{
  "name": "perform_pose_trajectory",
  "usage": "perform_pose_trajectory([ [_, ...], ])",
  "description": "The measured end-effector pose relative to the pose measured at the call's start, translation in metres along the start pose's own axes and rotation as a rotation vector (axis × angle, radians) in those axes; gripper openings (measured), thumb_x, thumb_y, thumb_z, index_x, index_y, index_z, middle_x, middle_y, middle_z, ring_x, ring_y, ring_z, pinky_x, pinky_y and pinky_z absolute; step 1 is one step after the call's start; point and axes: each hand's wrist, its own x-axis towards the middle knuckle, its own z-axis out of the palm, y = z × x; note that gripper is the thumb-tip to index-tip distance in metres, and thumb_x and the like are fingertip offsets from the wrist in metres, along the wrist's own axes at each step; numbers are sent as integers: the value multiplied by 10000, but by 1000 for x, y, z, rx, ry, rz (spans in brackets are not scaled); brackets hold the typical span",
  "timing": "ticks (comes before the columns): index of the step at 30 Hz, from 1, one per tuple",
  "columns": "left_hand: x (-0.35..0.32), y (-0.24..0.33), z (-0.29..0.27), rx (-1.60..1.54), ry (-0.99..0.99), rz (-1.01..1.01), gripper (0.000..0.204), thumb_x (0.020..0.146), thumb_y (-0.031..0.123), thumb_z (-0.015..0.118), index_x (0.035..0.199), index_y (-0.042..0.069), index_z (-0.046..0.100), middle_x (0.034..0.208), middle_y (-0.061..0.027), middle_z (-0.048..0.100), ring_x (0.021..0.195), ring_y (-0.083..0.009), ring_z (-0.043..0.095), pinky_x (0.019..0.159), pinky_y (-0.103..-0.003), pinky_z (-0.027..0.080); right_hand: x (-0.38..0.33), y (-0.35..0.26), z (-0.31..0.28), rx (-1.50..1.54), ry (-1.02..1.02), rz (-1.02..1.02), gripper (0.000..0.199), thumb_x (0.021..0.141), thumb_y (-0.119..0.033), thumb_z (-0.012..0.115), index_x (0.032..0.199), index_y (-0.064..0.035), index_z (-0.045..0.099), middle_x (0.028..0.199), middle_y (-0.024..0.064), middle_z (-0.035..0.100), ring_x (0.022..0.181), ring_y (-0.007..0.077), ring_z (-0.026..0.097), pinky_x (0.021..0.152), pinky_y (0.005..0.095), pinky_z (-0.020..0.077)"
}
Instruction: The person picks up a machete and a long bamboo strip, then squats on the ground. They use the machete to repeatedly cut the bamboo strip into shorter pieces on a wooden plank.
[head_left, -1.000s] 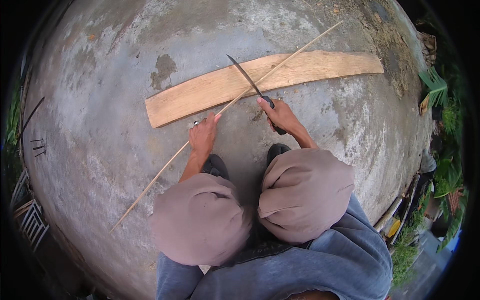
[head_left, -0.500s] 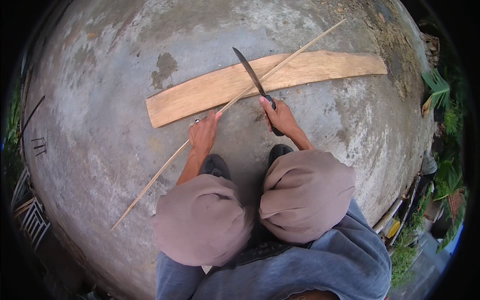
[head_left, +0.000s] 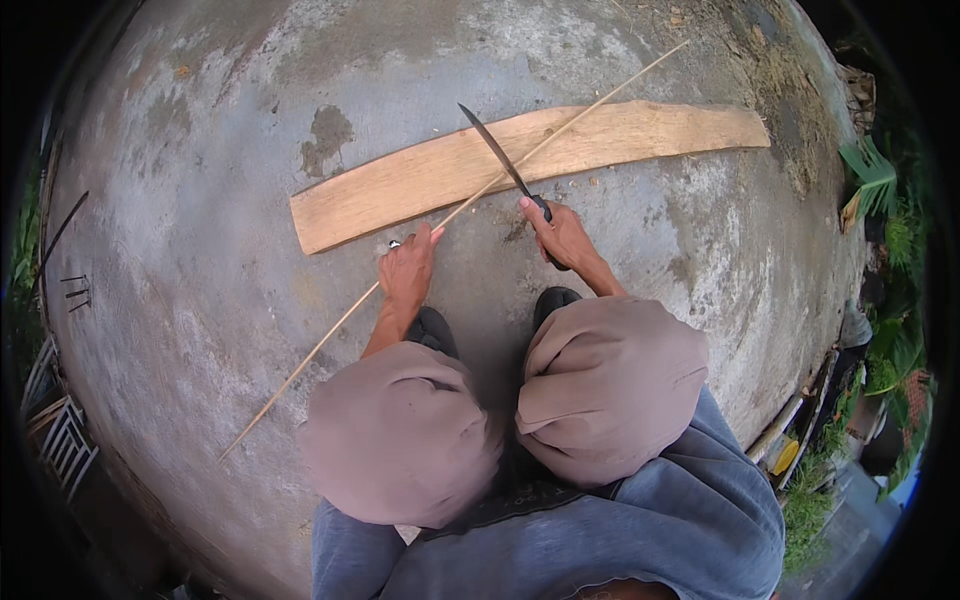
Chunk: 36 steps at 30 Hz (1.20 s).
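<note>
Fingers of the left hand (head_left: 405, 268): in the head view, curled closed round a long thin stick (head_left: 320, 343), just left of the frame's centre, knuckles upward.
Fingers of the right hand (head_left: 565, 238): wrapped round the black handle (head_left: 541, 208) of a knife (head_left: 494, 143), just right of the frame's centre.
Stick: runs aslant from lower left to upper right, crossing the plank (head_left: 400, 196) in the upper middle; the left grip is the only hand on it, so its long upper-right end could swing if the blade (head_left: 484, 131) pushes hard.
Blade: points to the upper left and crosses the stick over the plank; from overhead I cannot tell whether it touches the stick or sits just clear.
Crossing: lies up and to the right of the left fingers; a blade skidding down the stick toward the lower left could cut them.
Plank: rests on the concrete floor (head_left: 200, 250) with no visible clamp, so a sideways shove could shift it.
Knees (head_left: 610, 390): fill the lower middle, below both hands; a knife slipping toward the lower edge could catch one.
</note>
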Motion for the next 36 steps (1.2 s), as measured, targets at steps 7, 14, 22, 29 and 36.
perform_pose_trajectory([
  [7, -4, -3, -6, -3, 9, -19, 311, 1057, 398, 522, 944, 109, 539, 735, -141, 684, 635, -382, 690, 523, -511, 512, -44, -105, -35, -36, 71, -172, 626, 1000, -601, 556, 906, 16, 610, 601, 82, 569, 529, 161, 593, 508, 333, 468],
  [14, -3, -1, -7, -6, 11, 0, 290, 1047, 367, 562, 918, 109, 535, 721, -131, 681, 596, -354, 675, 487, -469, 489, 8, 12, 15, 24, 214, -392, 592, 1013, -576, 545, 868, -5, 607, 669, 108, 613, 658, 173, 653, 618, 340, 516],
  [22, -1, -2, -7, 1, 14, 1, 324, 1055, 393, 531, 921, 99, 535, 752, -139, 686, 627, -376, 687, 525, -501, 518, -2, -34, -20, -5, -164, 98, 694, 974, -666, 552, 893, 21, 608, 626, 100, 581, 505, 186, 611, 493, 358, 498],
  [29, -1, -5, -6, -18, 26, 6, 304, 1054, 364, 543, 914, 94, 535, 737, -144, 686, 628, -393, 673, 519, -504, 500, -46, -80, -25, 273, 83, -271, 627, 994, -626, 558, 945, 0, 572, 614, 43, 561, 530, 150, 590, 511, 303, 461],
  [36, 0, 2, -8, -38, 10, 14, 308, 1054, 367, 546, 923, 88, 555, 740, -159, 690, 623, -394, 669, 519, -498, 499, -3, -3, 9, -408, 278, -260, 556, 999, -515, 597, 1041, 39, 593, 761, 258, 684, 723, 430, 698, 658, 485, 536],
])
